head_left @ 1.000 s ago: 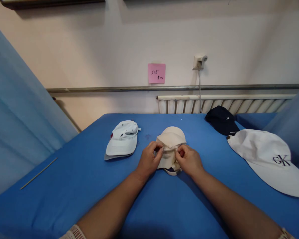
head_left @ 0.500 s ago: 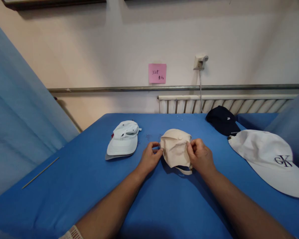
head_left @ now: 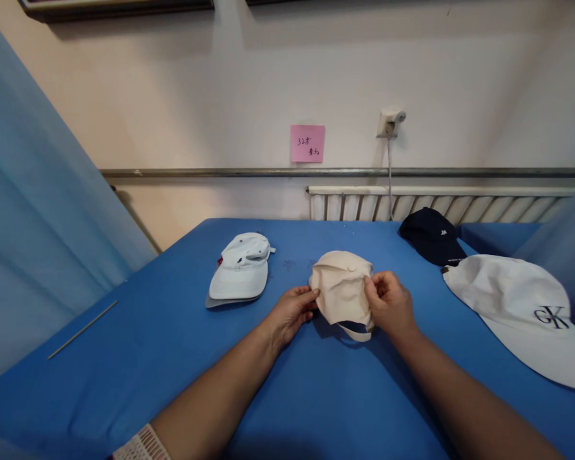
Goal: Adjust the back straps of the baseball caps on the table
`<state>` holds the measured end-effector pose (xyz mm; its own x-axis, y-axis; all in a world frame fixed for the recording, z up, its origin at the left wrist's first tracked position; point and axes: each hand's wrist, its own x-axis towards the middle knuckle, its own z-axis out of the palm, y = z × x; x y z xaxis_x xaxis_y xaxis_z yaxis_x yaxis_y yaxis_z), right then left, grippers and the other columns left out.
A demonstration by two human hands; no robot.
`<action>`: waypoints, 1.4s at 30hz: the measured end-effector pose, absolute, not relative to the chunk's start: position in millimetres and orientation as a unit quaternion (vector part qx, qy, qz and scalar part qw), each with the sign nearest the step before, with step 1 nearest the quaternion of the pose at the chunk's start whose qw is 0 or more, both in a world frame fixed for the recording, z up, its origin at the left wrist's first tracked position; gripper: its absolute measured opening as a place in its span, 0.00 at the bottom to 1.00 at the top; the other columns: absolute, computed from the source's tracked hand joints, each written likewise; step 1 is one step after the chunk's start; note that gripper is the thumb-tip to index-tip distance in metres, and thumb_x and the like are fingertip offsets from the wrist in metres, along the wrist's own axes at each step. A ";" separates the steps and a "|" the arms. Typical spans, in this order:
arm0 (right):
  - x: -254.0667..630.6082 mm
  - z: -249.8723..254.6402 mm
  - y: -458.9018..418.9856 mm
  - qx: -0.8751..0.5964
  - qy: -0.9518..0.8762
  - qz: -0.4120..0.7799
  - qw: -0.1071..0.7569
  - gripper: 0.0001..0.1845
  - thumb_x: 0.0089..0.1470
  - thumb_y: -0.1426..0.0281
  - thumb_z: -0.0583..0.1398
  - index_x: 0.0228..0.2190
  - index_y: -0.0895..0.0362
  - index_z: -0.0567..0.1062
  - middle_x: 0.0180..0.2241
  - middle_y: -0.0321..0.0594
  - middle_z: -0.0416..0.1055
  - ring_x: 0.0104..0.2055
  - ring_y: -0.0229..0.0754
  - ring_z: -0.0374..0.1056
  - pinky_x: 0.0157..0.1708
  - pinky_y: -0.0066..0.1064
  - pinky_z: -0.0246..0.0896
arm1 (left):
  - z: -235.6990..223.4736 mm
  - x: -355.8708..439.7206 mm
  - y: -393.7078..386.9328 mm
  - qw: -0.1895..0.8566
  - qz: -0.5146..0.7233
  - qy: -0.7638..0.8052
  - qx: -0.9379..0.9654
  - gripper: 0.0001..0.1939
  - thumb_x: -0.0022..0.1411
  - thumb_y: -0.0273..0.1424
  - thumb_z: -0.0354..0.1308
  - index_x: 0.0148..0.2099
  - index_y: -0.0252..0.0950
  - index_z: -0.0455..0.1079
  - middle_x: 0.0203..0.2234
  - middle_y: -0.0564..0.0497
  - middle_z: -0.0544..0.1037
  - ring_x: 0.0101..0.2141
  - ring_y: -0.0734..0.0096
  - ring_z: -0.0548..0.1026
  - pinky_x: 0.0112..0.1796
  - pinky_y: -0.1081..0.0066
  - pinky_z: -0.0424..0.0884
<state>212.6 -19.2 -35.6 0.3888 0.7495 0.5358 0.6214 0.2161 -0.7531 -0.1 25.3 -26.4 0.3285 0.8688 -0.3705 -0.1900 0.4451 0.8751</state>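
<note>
A beige baseball cap [head_left: 342, 291] is between my two hands over the blue-covered table [head_left: 172, 383], its back strap and opening toward me and its brim out of sight. My left hand [head_left: 294, 312] grips the cap's left edge, thumb on top and fingers partly beneath. On the opposite side, my right hand [head_left: 391, 300] pinches the fabric near the right edge between thumb and fingers. To the left lies a pale blue cap [head_left: 239, 271] with a grey brim showing under its own brim.
On the right lie a large white cap [head_left: 512, 294] with black letters and a navy cap [head_left: 431, 236] behind it. A thin stick [head_left: 82, 329] rests at the left edge. Blue curtains [head_left: 43, 191] hang at the side; a radiator [head_left: 354, 201] stands behind.
My left hand has shifted slightly down along the cap's left edge, its fingers now more beneath it. My right hand keeps its pinch. The whole view has shifted a little.
</note>
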 end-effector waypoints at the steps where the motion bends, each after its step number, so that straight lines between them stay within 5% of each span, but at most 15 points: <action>1: 214.1 -37.1 -17.1 -0.622 -0.534 0.070 0.569 0.14 0.55 0.57 0.57 0.26 0.54 0.66 0.17 0.30 0.63 0.19 0.36 0.59 0.22 0.27 0.54 | -26.1 -1.5 26.4 0.717 0.381 0.450 0.371 0.18 0.49 0.33 0.70 0.39 0.31 0.69 0.26 0.50 0.76 0.24 0.77 0.72 0.25 0.77 0.63; 6: 222.9 -43.4 -6.5 -0.606 -0.466 0.112 0.634 0.17 0.54 0.54 0.58 0.24 0.54 0.65 0.17 0.29 0.61 0.18 0.35 0.58 0.19 0.26 0.54 | -26.5 -7.3 32.0 0.682 0.438 0.461 0.361 0.13 0.50 0.30 0.67 0.36 0.33 0.68 0.19 0.57 0.69 0.19 0.82 0.65 0.23 0.78 0.62; 15: 215.4 -27.7 -24.5 -0.573 -0.581 0.068 0.575 0.14 0.54 0.60 0.59 0.23 0.55 0.67 0.16 0.28 0.60 0.17 0.32 0.55 0.21 0.26 0.53 | -37.4 -3.0 35.4 0.624 0.424 0.505 0.420 0.14 0.53 0.35 0.64 0.37 0.33 0.66 0.22 0.53 0.71 0.22 0.77 0.69 0.27 0.75 0.66; 19: 212.5 -23.5 -26.5 -0.554 -0.561 0.133 0.601 0.14 0.54 0.60 0.60 0.24 0.55 0.67 0.17 0.28 0.61 0.18 0.32 0.56 0.20 0.25 0.53 | -28.6 -6.0 37.3 0.539 0.448 0.539 0.467 0.18 0.50 0.36 0.66 0.40 0.33 0.68 0.28 0.51 0.74 0.27 0.73 0.70 0.29 0.73 0.65; 25: 207.1 -24.7 -28.0 -0.531 -0.558 0.186 0.610 0.14 0.55 0.61 0.60 0.24 0.55 0.67 0.16 0.28 0.59 0.17 0.32 0.54 0.18 0.25 0.50 | -10.4 -4.7 18.7 0.277 0.409 0.448 0.745 0.13 0.57 0.36 0.60 0.43 0.37 0.73 0.36 0.49 0.77 0.36 0.67 0.72 0.40 0.68 0.67; 34: 206.8 -31.2 -28.4 -0.518 -0.596 0.218 0.574 0.16 0.57 0.60 0.57 0.23 0.56 0.68 0.17 0.29 0.59 0.19 0.33 0.55 0.21 0.25 0.50 | -9.8 -12.6 24.6 0.227 0.399 0.474 0.752 0.09 0.62 0.35 0.53 0.37 0.36 0.72 0.30 0.52 0.76 0.32 0.70 0.72 0.34 0.72 0.67; 37: 211.2 -30.5 -25.3 -0.562 -0.618 0.201 0.511 0.16 0.57 0.60 0.55 0.23 0.56 0.70 0.18 0.31 0.62 0.20 0.34 0.57 0.22 0.26 0.51 | -9.6 -15.2 28.6 0.218 0.367 0.487 0.762 0.08 0.61 0.33 0.54 0.36 0.36 0.72 0.30 0.51 0.77 0.32 0.69 0.73 0.34 0.71 0.67; 42: 205.5 -17.7 -32.1 -0.631 -0.710 0.160 0.269 0.12 0.55 0.65 0.55 0.24 0.55 0.74 0.22 0.35 0.73 0.24 0.37 0.65 0.25 0.28 0.48 | -7.8 -14.5 27.3 0.172 0.324 0.506 0.781 0.09 0.56 0.26 0.53 0.38 0.36 0.73 0.32 0.50 0.78 0.32 0.68 0.73 0.35 0.70 0.67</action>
